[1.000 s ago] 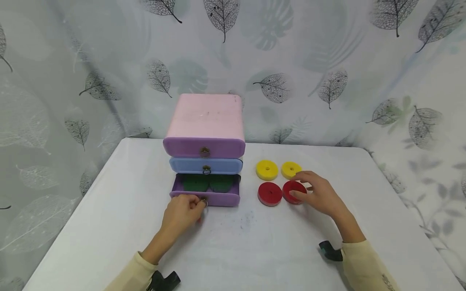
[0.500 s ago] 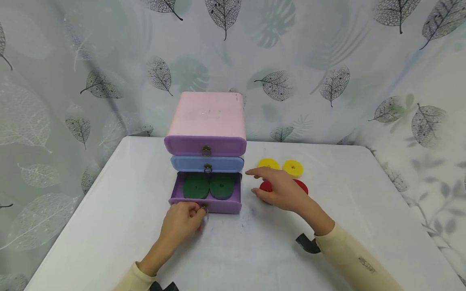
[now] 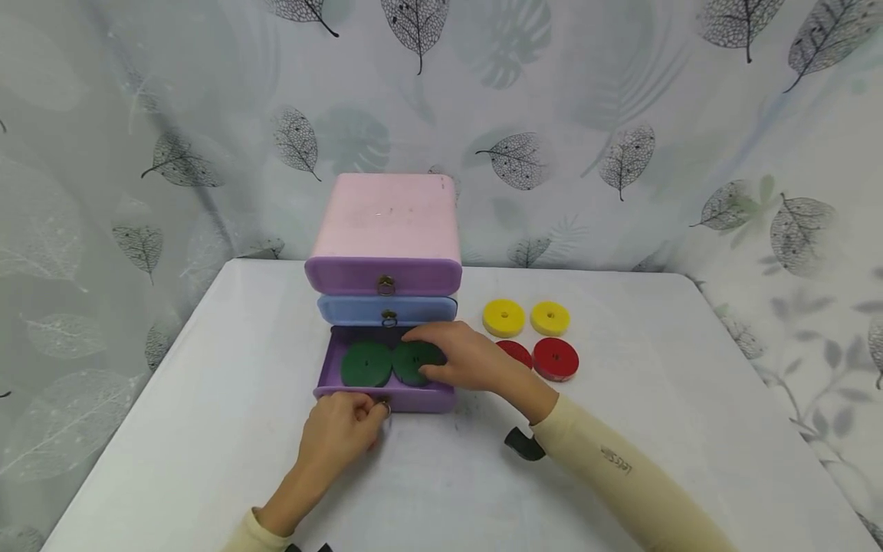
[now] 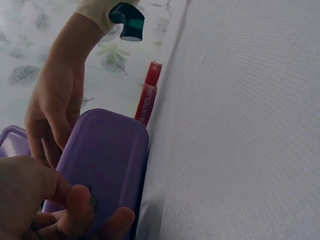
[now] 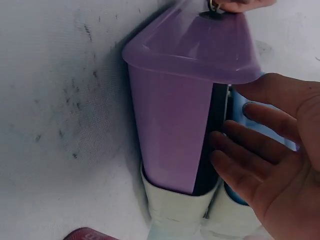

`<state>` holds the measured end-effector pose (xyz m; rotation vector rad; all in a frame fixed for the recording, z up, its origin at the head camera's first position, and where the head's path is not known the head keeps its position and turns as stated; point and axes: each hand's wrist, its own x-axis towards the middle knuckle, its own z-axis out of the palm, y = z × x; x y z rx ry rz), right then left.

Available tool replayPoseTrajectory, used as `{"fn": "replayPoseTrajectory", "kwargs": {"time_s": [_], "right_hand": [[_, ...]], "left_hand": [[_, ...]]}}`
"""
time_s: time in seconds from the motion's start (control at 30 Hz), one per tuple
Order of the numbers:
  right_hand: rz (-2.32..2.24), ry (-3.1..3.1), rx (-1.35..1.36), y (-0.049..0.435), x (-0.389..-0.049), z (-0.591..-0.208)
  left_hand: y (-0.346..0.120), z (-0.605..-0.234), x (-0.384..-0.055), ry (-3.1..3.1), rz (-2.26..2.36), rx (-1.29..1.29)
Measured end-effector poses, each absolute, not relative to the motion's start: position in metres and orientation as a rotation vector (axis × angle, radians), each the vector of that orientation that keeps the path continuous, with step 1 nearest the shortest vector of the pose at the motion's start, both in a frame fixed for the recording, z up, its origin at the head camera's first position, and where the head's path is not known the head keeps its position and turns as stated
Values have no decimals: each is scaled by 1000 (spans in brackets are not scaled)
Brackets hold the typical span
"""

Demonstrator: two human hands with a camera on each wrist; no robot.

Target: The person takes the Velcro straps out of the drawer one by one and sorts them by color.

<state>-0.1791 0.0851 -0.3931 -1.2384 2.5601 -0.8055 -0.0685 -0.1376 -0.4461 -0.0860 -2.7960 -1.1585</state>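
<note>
My left hand [image 3: 338, 433] pinches the ring pull [image 3: 385, 409] of the bottom purple drawer [image 3: 421, 399], which stands pulled out. Two flat green discs [image 3: 366, 364], each with a small centre hole, lie side by side in it. Over the drawer's right side, my right hand [image 3: 476, 362] reaches in with thumb and fingers spread above the right green disc [image 3: 411, 362]. In the right wrist view, the fingers of my right hand [image 5: 270, 155] extend over the open top of the drawer [image 5: 170, 125], and its side wall hides the discs.
The drawer unit [image 3: 386, 215] has a pink top, with a closed upper purple drawer [image 3: 345, 276] and a blue drawer [image 3: 352, 310]. To its right lie two yellow discs [image 3: 503, 317] and two red discs [image 3: 556, 359], one partly behind my right forearm. A leaf-patterned curtain [image 3: 517, 230] hangs behind the table.
My right hand has left the red discs and moved left over the drawer. My left hand has drawn the bottom drawer further out, so the green discs show more fully.
</note>
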Motion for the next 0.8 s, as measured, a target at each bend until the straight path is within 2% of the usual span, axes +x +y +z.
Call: {"fn": "replayPoseTrajectory", "kwargs": {"time_s": [0.23, 0.5, 0.8], "right_hand": [[-542, 2572, -1209, 69, -189, -407], [-370, 2609, -1310, 56, -193, -422], [-227, 2693, -1284, 51, -191, -427]], "left_hand": [[-137, -450, -68, -2789, -1132, -104], [-138, -454, -68, -2792, -1113, -100], [-138, -454, -69, -2773, -1095, -124]]}}
